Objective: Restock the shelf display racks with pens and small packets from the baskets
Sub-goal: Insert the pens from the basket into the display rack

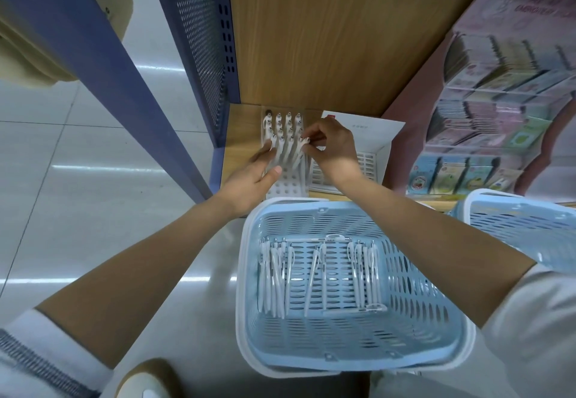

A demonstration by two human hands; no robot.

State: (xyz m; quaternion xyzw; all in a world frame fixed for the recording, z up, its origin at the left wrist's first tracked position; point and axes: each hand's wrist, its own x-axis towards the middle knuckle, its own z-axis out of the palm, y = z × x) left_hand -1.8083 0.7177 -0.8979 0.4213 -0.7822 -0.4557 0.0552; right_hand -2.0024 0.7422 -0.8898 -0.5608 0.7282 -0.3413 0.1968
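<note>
A white pen rack (285, 187) with round holes stands on the wooden shelf (240, 136); several white pens (288, 123) stand upright in its far rows. My left hand (254, 176) holds a bunch of white pens (288, 156) over the rack. My right hand (330, 145) pinches the top end of one pen of that bunch. A light blue basket (405, 319) in front of the shelf holds several more white pens (274, 276) lying on its bottom.
A second white rack (364, 165) with a white backing card stands right of the pen rack. Another blue basket (530, 226) sits at the right. A pink display (498, 111) with stacked packets fills the right side. A blue shelf post (103, 64) rises at left.
</note>
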